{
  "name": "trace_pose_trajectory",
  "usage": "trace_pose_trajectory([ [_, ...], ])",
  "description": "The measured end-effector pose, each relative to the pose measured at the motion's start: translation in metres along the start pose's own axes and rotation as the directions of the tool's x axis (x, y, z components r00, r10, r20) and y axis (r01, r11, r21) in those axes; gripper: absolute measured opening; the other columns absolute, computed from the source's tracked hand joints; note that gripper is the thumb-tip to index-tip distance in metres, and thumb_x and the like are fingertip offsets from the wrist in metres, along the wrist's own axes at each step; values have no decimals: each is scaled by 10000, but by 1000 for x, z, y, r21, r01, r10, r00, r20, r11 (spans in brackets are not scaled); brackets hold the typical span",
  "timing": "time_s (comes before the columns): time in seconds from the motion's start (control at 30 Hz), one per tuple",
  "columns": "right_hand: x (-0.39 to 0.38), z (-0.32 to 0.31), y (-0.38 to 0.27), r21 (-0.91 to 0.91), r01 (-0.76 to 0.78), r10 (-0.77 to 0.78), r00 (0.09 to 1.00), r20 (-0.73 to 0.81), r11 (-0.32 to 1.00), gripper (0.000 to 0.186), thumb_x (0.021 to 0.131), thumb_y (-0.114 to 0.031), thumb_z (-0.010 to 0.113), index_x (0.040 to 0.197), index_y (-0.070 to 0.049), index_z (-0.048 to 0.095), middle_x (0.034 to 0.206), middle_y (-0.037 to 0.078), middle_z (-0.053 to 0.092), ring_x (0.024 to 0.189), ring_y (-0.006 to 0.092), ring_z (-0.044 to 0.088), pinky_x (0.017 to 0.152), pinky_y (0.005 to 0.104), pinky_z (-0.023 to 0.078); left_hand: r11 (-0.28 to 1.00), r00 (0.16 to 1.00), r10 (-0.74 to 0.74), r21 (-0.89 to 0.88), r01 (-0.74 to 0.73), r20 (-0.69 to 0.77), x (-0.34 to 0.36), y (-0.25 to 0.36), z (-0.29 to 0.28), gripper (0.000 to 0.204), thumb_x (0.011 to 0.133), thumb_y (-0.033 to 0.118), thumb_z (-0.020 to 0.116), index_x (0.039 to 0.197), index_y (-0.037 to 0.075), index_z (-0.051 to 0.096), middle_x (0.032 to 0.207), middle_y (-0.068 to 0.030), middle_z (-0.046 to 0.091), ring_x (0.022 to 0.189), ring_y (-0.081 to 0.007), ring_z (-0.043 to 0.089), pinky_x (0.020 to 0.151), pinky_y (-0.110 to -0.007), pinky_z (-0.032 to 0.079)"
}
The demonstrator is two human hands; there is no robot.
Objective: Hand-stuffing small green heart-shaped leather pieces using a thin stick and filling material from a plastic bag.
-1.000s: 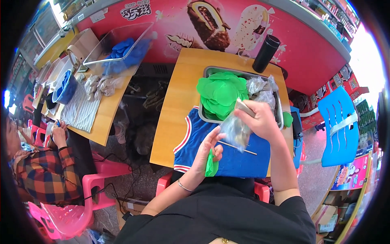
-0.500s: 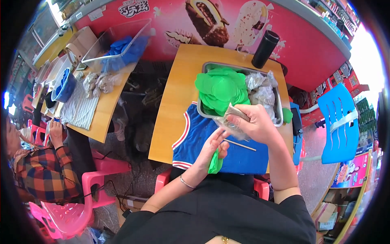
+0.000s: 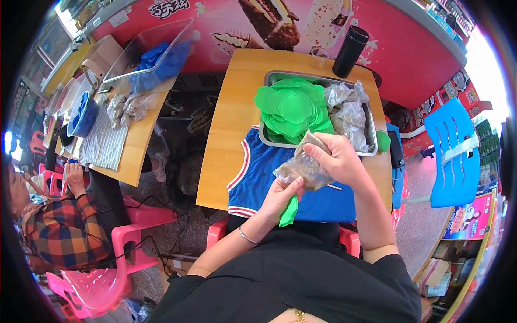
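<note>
A crumpled clear plastic bag (image 3: 302, 168) with something grey-brown in it is held up between both hands. My right hand (image 3: 340, 157) is closed on its upper right part, thumb on top. My left hand (image 3: 281, 200) pinches its lower left edge, and a folded green piece (image 3: 289, 211) hangs from that palm. Under the hands lies a blue sleeveless top (image 3: 264, 175) with red and white trim. A thin pale stick (image 3: 335, 187) on it is mostly covered by the bag. Beyond, a metal tray (image 3: 276, 141) bears a pile of flat, rounded green pieces (image 3: 293, 110) and several filled plastic bags (image 3: 349, 119).
A black tumbler (image 3: 351, 51) and a clear cup (image 3: 319, 54) stand at the wooden table's (image 3: 218, 183) far side. Another green item (image 3: 383, 141) lies right of the tray. A blue chair (image 3: 452, 153) is at right. At left, a person in a plaid shirt (image 3: 67, 231) sits by another table (image 3: 141, 142).
My left thumb and fingers, spread before, have closed on the bag's edge. The bag is raised slightly and more spread out between my hands. The view has shifted a little.
</note>
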State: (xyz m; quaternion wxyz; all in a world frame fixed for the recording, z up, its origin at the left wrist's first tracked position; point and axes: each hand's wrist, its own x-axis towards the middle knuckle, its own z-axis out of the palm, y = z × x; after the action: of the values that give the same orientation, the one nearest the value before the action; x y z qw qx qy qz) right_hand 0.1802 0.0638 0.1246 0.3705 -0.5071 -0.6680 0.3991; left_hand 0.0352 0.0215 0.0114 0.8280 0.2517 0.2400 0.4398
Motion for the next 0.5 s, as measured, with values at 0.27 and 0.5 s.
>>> trace_pose_trajectory([
  [0.27, 3, -5, -3, -354, 126, -155, 987, -53, 927, 200, 825, -196, 609, 861, -3, 645, 678, 129, 575, 580, 201, 528, 541, 298, 415, 999, 1000, -4, -51, 6, 26, 2, -5, 2, 437, 891, 529, 412, 1023, 122, 501, 707, -5, 520, 519, -70, 418, 448, -199, 292],
  [0.5, 2, -2, -7, 38, 112, -113, 994, 10, 993, 144, 807, -140, 624, 858, -7, 644, 649, 106, 552, 564, 194, 516, 527, 285, 405, 984, 999, -25, 174, 20, 27, 4, 1, 2, 712, 850, 675, 216, 1107, 55, 455, 634, -22, 464, 522, -88, 363, 467, -211, 275],
])
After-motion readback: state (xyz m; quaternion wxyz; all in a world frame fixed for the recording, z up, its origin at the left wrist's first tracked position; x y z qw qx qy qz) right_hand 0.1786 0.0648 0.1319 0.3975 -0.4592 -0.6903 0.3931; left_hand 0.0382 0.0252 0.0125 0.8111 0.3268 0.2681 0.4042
